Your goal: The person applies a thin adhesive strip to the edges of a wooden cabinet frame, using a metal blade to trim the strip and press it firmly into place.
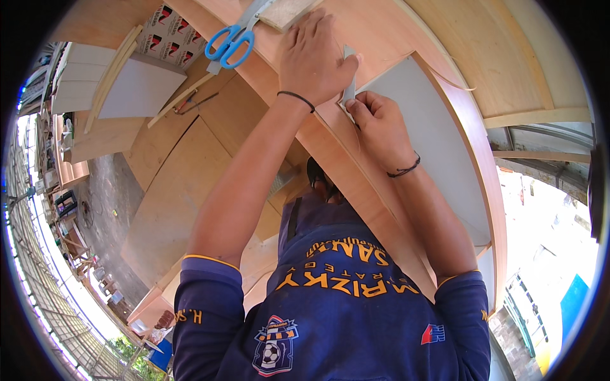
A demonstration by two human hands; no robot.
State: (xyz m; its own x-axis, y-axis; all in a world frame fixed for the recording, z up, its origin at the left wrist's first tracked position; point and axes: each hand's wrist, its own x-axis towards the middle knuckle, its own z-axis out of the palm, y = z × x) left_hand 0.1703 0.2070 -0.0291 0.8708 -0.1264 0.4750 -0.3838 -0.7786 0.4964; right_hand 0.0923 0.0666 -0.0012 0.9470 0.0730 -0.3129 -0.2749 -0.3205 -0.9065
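My left hand [314, 56] lies flat on a light wood panel [384, 32], its fingers stretched out and its thumb across a thin grey strip. That flat, narrow strip [349, 84] stands at the panel's edge. Its kind I cannot make out. My right hand [379, 122] pinches the strip's lower end between thumb and forefinger. Left of my left hand, scissors [236, 52] with blue handles rest at the panel's edge. A small piece of wood [284, 13] lies just beyond my left fingertips.
Right of my right hand is a white inner panel [426, 114] framed by curved-looking wood edges. Large wood sheets [184, 171] lie lower on the left, with white boards [136, 89] behind them. More wood panels [515, 57] stand at the upper right.
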